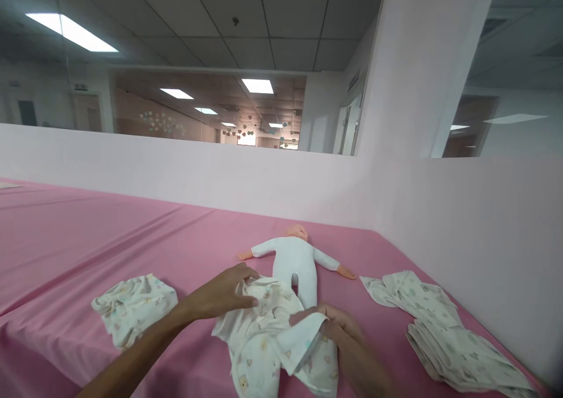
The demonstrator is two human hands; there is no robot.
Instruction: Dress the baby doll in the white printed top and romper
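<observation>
Right-hand fingers (325, 319) are clamping a raised flap of a printed white garment (268, 327), which is lying between both hands. Left hand (222, 295) is touching its upper edge, thumb and forefinger apart; whether it is gripping, I cannot tell. Just beyond, a white-suited doll (294, 257) is lying on pink cloth (109, 228). Crumpled fabric (136, 307) is resting left, folded fabrics (466, 351) right, near a white wall (220, 178).

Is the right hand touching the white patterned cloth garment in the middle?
Touching. The head view shows the right hand pinching a raised flap of the white patterned garment.
</observation>
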